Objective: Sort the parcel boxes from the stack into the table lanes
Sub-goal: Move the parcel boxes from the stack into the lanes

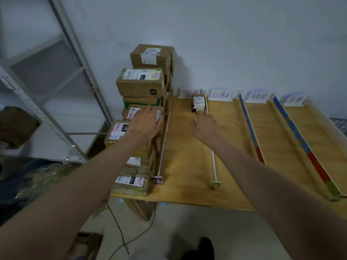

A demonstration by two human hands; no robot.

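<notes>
Resting flat with straight fingers, the left hand (148,121) lies on a brown cardboard parcel with a red-marked label (134,112) in the stack beside the wooden table (187,156). The right hand (204,126), fingers relaxed and apart, holds nothing; its fingertips are just beside the small white box (199,104) in the first lane.

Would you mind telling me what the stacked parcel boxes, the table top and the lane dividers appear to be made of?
The parcel boxes look like brown corrugated cardboard, matte, with glossy tape and white paper labels. The table top appears to be pale wood or plywood, showing visible grain and an unpainted, fairly dull surface. The lane dividers are thin upright strips, white or printed in colour; possibly card or foam board, but the view leaves that open.
</notes>
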